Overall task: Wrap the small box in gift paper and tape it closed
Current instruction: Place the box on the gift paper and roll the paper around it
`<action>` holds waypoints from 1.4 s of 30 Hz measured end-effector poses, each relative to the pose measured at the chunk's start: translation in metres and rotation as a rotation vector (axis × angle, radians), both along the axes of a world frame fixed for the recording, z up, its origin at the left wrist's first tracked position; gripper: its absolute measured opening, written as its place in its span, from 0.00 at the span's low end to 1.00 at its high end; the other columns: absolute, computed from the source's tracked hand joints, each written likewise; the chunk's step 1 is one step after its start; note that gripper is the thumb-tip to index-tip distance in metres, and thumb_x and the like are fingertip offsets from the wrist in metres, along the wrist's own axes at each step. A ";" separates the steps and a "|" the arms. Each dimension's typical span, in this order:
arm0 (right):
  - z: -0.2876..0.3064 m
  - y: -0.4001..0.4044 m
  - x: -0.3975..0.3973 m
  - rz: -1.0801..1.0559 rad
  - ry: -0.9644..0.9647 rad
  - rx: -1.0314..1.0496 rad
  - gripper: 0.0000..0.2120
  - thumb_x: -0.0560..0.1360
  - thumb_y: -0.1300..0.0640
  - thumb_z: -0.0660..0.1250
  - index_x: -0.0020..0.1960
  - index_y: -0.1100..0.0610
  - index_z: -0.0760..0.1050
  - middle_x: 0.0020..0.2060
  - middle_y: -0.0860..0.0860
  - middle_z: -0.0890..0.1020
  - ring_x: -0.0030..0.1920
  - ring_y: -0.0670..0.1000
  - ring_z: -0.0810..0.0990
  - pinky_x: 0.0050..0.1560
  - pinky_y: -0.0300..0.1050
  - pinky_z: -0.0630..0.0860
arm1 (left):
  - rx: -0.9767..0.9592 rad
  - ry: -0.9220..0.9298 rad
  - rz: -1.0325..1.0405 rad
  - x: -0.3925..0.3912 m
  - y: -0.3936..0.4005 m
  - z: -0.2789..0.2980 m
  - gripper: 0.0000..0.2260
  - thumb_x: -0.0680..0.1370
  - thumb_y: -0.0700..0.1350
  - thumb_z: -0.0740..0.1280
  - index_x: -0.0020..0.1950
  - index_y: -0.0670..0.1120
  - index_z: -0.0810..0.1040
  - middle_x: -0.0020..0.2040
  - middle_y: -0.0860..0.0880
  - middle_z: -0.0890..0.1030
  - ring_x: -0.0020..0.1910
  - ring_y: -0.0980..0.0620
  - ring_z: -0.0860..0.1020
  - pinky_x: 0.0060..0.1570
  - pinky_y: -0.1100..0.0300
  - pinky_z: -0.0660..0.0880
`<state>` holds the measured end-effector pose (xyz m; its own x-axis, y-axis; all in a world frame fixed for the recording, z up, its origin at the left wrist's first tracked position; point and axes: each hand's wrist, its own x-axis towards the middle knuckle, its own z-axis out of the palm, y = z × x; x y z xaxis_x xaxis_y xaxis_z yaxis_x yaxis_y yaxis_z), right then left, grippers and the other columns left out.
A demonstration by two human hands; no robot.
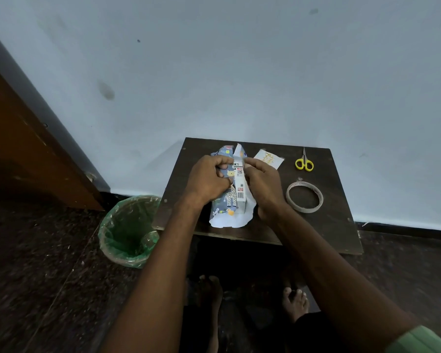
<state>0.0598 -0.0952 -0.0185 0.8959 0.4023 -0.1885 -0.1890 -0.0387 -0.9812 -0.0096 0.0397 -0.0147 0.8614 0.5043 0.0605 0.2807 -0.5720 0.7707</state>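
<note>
Curling over box [240, 186], left hand [209, 178] grips gift paper [227, 197]; right hand [264, 186] pinches opposite flap upright.

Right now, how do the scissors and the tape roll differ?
The scissors have bright yellow handles and a thin metal blade pointing to the wall; the tape roll is a pale, plain ring lying flat. The scissors sit at the far edge of the table; the tape roll lies nearer the person. The tape roll looks wider than the scissors. Both rest untouched to the right of the hands, which are busy with the gift paper.
</note>
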 end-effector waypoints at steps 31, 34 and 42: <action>0.007 0.006 0.051 -0.033 0.089 -0.305 0.19 0.57 0.53 0.79 0.44 0.62 0.83 0.43 0.59 0.87 0.43 0.60 0.88 0.46 0.58 0.86 | -0.191 0.008 -0.086 -0.003 0.013 -0.006 0.31 0.60 0.49 0.78 0.64 0.57 0.85 0.61 0.47 0.83 0.57 0.49 0.85 0.60 0.46 0.84; 0.009 0.010 0.054 -0.087 0.084 -0.358 0.23 0.57 0.52 0.78 0.49 0.62 0.82 0.46 0.58 0.86 0.44 0.58 0.87 0.45 0.54 0.86 | -0.186 -0.015 -0.086 0.007 0.017 -0.019 0.32 0.56 0.55 0.77 0.62 0.60 0.85 0.62 0.48 0.82 0.58 0.49 0.85 0.60 0.45 0.83; 0.011 0.003 0.060 -0.189 -0.147 -0.530 0.14 0.73 0.50 0.69 0.39 0.61 0.77 0.37 0.56 0.81 0.41 0.58 0.79 0.33 0.43 0.66 | -0.227 -0.008 -0.060 0.005 0.010 -0.009 0.32 0.60 0.47 0.76 0.65 0.48 0.85 0.58 0.47 0.85 0.53 0.50 0.87 0.58 0.46 0.85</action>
